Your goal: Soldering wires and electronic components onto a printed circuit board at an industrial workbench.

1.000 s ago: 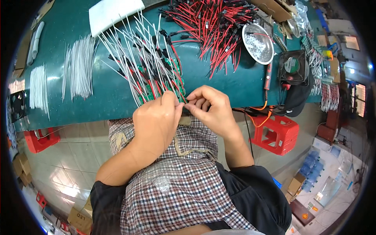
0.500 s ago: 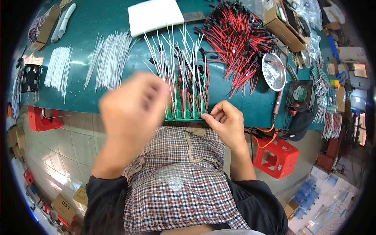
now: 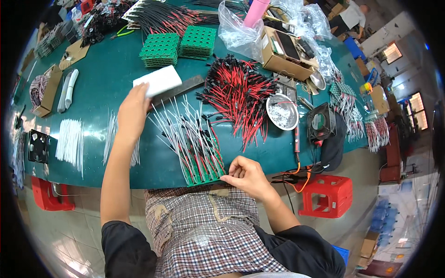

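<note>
My left hand [image 3: 131, 112] reaches forward and grips the near left corner of a white rectangular block [image 3: 160, 80], its fingertips over the edge. Under and beside the block lies a dark flat bar [image 3: 183, 87]. At the table's front edge stands a green circuit board [image 3: 197, 178], with red and black wires and thin white sticks [image 3: 176, 125] rising from it and leaning away. My right hand [image 3: 248, 176] pinches the board's right corner between thumb and curled fingers.
Red and black connector wires [image 3: 241, 92] are heaped beyond the board. Right of them are a metal dish of white bits [image 3: 282, 112], a soldering iron [image 3: 296, 139] and a fan [image 3: 321, 122]. White sticks [image 3: 70, 144] lie left; green board stacks [image 3: 159, 50] stand at the back.
My left hand has moved from beside the board forward to the white block. My right hand stays at the board's corner. The view has tilted up, showing more of the table's back.
</note>
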Demonstrator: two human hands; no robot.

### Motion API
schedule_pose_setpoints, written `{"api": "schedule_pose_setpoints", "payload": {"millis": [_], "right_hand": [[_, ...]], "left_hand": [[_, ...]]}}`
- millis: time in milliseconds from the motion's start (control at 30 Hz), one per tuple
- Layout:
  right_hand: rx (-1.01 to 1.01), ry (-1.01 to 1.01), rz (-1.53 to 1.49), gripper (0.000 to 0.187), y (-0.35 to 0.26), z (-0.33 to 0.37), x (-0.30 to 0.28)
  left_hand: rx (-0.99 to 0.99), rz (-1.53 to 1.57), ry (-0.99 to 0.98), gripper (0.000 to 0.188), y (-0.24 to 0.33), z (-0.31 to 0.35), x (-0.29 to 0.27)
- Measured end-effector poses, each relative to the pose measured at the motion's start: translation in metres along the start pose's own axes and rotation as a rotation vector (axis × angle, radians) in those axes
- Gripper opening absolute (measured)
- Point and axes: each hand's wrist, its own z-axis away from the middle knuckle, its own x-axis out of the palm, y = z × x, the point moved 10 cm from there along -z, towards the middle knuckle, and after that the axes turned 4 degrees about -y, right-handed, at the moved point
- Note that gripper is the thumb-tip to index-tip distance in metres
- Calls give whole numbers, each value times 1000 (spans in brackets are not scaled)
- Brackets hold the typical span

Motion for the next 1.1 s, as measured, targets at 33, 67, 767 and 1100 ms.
{"api": "schedule_pose_setpoints", "payload": {"millis": [33,67,767,1100], "right_hand": [[-2,-6,0,29,0,0,0],[1,-28,-51,29,2,-1,0],[-131,222,-657,30,-13,4,-109],[88,-116,-369,44,0,-28,0]], "left_hand": [[-5,-3,0,43,-2,0,-5],[-58,48,203,40,-9,2,-34],[-265,662,-74,30,65,114,-62],[-64,53,-119,31,101,112,7]]}}
